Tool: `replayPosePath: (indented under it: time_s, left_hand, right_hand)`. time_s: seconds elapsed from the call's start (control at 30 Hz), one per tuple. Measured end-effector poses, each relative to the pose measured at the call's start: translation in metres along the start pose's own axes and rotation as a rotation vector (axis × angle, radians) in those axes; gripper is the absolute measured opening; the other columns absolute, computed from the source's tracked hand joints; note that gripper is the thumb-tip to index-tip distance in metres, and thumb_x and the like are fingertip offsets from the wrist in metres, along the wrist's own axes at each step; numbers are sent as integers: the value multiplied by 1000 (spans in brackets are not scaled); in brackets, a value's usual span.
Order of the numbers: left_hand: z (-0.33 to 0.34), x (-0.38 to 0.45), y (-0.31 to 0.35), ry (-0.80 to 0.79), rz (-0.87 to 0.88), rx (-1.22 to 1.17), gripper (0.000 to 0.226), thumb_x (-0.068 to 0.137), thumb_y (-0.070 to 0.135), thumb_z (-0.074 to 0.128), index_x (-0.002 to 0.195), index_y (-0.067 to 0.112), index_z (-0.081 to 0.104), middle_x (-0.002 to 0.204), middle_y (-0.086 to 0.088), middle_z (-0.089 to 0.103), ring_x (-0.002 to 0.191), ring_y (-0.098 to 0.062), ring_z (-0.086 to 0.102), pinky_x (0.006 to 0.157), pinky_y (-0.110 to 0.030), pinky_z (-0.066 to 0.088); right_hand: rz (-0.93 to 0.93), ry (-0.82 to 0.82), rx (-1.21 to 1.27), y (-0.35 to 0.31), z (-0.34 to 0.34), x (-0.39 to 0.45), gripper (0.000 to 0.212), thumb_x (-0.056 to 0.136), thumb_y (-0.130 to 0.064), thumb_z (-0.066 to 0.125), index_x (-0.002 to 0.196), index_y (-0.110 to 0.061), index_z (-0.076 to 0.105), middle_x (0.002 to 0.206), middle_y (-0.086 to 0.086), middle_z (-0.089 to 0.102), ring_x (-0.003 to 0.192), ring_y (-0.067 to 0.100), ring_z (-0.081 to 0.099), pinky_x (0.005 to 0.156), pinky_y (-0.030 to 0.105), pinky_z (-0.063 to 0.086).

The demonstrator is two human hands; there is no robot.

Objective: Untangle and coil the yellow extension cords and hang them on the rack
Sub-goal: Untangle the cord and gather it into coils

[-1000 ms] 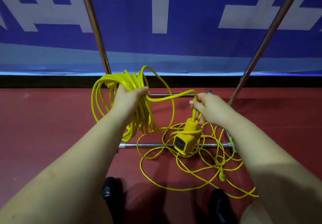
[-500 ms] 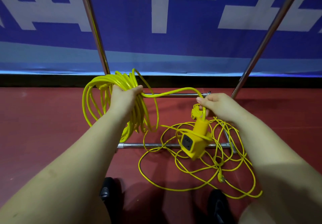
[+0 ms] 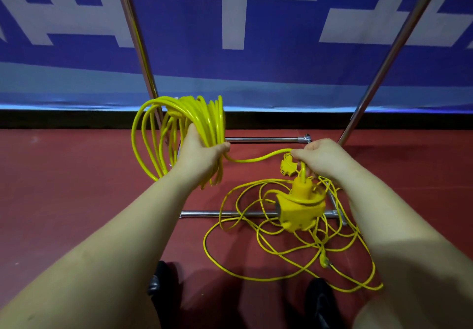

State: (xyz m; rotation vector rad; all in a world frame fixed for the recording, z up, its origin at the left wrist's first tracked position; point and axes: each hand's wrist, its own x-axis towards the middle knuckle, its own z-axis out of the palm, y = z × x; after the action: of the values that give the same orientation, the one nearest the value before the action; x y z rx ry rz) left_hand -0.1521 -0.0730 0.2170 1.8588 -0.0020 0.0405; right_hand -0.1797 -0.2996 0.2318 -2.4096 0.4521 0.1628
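My left hand (image 3: 201,156) grips a thick coil of yellow extension cord (image 3: 179,129), its loops hanging down to the left. A short run of cord leads right to my right hand (image 3: 321,158), which pinches the cord just above a yellow socket block (image 3: 300,209) hanging below it. A thinner yellow cord (image 3: 281,259) lies tangled on the red floor under the block, with its plug (image 3: 323,261) near my right shoe. Another small yellow socket (image 3: 288,167) shows beside my right hand. The rack's chrome uprights (image 3: 133,37) rise behind.
The rack's chrome base bars (image 3: 204,214) lie on the red floor, crossed by the tangle. A second upright (image 3: 399,37) leans at the right. A blue and white banner (image 3: 230,34) covers the wall. My black shoes (image 3: 163,285) stand at the bottom edge.
My left hand has raised the coil and taken in the loose loop. My right hand moved right and lower, and the socket block swung right with it.
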Motion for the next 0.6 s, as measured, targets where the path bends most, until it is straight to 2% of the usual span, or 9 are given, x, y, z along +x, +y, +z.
replayPosePath:
  time_s: [0.1, 0.17, 0.23, 0.33, 0.4, 0.47, 0.53, 0.6]
  left_hand:
    - [8, -6, 2, -91, -14, -29, 47, 79, 13, 74, 118, 14, 49, 105, -5, 64, 101, -22, 62, 96, -41, 47]
    - [13, -9, 1, -144, -49, -68, 45, 78, 14, 75, 115, 15, 50, 100, -4, 65, 100, -26, 64, 95, -48, 48]
    - [17, -13, 1, -207, -90, -94, 47, 74, 21, 78, 113, 18, 51, 100, -5, 67, 99, -28, 65, 92, -53, 49]
    - [25, -20, 1, -320, -91, -114, 49, 73, 19, 79, 115, 14, 54, 105, -9, 69, 97, -27, 67, 89, -53, 52]
    - [30, -23, 2, -365, -72, -127, 41, 78, 9, 75, 114, 12, 55, 103, -12, 69, 93, -26, 67, 89, -49, 53]
    - [32, -22, 3, -382, -72, -144, 31, 80, 6, 72, 106, 18, 58, 99, -8, 70, 91, -23, 67, 88, -46, 54]
    - [32, -20, 3, -381, -79, -143, 27, 80, 6, 72, 97, 23, 60, 93, -2, 71, 88, -20, 68, 88, -45, 54]
    - [32, -18, 2, -376, -81, -141, 26, 78, 8, 74, 96, 22, 62, 93, -3, 72, 90, -21, 69, 89, -47, 54]
  right_hand:
    - [88, -60, 370, -7, 6, -4, 30, 93, -26, 52, 70, -8, 55, 38, 0, 52, 27, 4, 45, 34, 13, 34]
    - [160, -114, 622, -12, 6, -7, 29, 94, -31, 52, 74, -9, 52, 37, -1, 53, 29, 3, 49, 33, 11, 35]
    - [171, -149, 749, -16, 6, -9, 32, 92, -34, 54, 74, -9, 52, 36, -3, 54, 31, 4, 52, 34, 11, 39]
    - [124, -178, 703, -22, 13, -12, 31, 92, -35, 55, 75, -10, 51, 40, 0, 56, 32, 3, 52, 36, 12, 41]
    - [82, -199, 647, -25, 18, -14, 28, 93, -33, 53, 78, -10, 52, 52, 5, 57, 34, 3, 53, 37, 12, 43]
    - [35, -204, 601, -27, 21, -15, 27, 94, -31, 52, 77, -10, 53, 59, 8, 56, 38, 4, 55, 39, 12, 45]
    - [-25, -210, 558, -27, 21, -15, 26, 95, -23, 53, 74, -8, 56, 62, 7, 56, 43, 4, 56, 43, 11, 46]
    - [-78, -214, 535, -27, 20, -16, 14, 92, -12, 55, 81, -5, 61, 64, 7, 58, 47, 3, 57, 47, 12, 48]
